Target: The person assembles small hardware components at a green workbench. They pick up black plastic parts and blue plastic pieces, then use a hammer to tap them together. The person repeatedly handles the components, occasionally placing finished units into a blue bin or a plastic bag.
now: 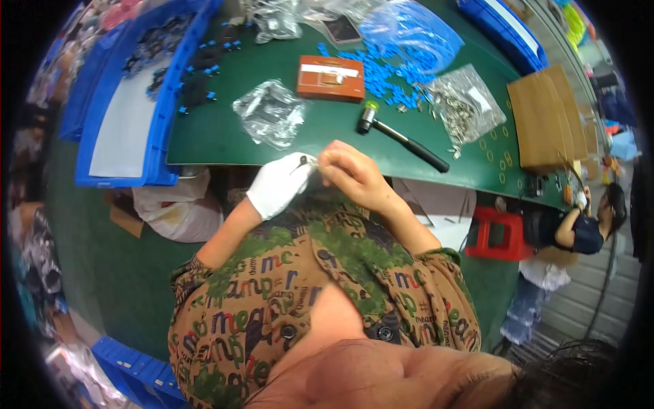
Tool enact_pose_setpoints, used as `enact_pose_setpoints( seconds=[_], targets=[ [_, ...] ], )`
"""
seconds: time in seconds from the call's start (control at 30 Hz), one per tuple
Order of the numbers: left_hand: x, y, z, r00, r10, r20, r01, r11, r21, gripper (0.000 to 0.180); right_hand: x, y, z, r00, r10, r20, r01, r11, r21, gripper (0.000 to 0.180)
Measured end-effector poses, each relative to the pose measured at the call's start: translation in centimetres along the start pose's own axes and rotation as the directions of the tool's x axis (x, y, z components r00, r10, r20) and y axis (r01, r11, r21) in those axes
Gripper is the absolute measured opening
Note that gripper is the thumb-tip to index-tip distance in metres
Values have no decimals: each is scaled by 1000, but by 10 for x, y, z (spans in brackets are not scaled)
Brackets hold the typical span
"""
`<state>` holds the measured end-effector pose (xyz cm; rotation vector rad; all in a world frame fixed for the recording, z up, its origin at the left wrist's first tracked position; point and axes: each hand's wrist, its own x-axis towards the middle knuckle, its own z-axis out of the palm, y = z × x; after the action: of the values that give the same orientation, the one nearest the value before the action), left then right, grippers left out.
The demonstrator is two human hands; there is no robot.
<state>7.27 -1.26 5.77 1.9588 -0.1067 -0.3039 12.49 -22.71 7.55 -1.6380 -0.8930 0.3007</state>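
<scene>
My left hand [278,187], in a white glove, is closed on a small black part [304,160] at the table's near edge. Against it, my bare right hand [355,178] has its fingers pinched together; what they hold, if anything, is too small to make out. Just beyond the hands lies a crumpled clear plastic bag [271,113]. A hammer [403,138] with a black handle and a yellow-green tip rests on the green table [225,146] to the right. Behind it is an orange-brown box [331,79] with a white strip across its top.
Small blue parts [390,82] lie heaped beside a blue plastic bag [415,34]. A clear bag of metal pieces [463,112] is at the right, near yellow rings [503,164] and a cardboard box [545,119]. Blue bins [155,129] stand left. A co-worker [579,225] sits far right, by a red stool [496,235].
</scene>
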Motion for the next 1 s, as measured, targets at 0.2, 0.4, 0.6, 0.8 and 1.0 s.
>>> enact_pose_setpoints(
  seconds=[0.2, 0.4, 0.6, 0.8, 1.0],
  targets=[
    [3, -2, 7, 998, 34, 45, -39, 994, 98, 22, -8, 1, 5, 996, 86, -34, -86, 996, 1, 7],
    [2, -7, 6, 995, 90, -31, -83, 980, 178, 22, -5, 2, 7, 994, 106, 0, -106, 993, -60, 7],
    [2, -12, 8, 981, 191, -40, -170, 938, 301, 21, 0, 8, 15, 996, -24, -88, 5, 978, -208, 6],
    [6, -28, 8, 904, 397, 158, -407, 687, 602, 23, 2, -3, 21, 983, 66, -173, -118, 943, -311, 13],
    [-8, -3, -9, 959, -67, 277, 132, 965, -225, 33, -2, 12, 12, 993, -103, -56, 71, 908, -413, 23]
  ],
)
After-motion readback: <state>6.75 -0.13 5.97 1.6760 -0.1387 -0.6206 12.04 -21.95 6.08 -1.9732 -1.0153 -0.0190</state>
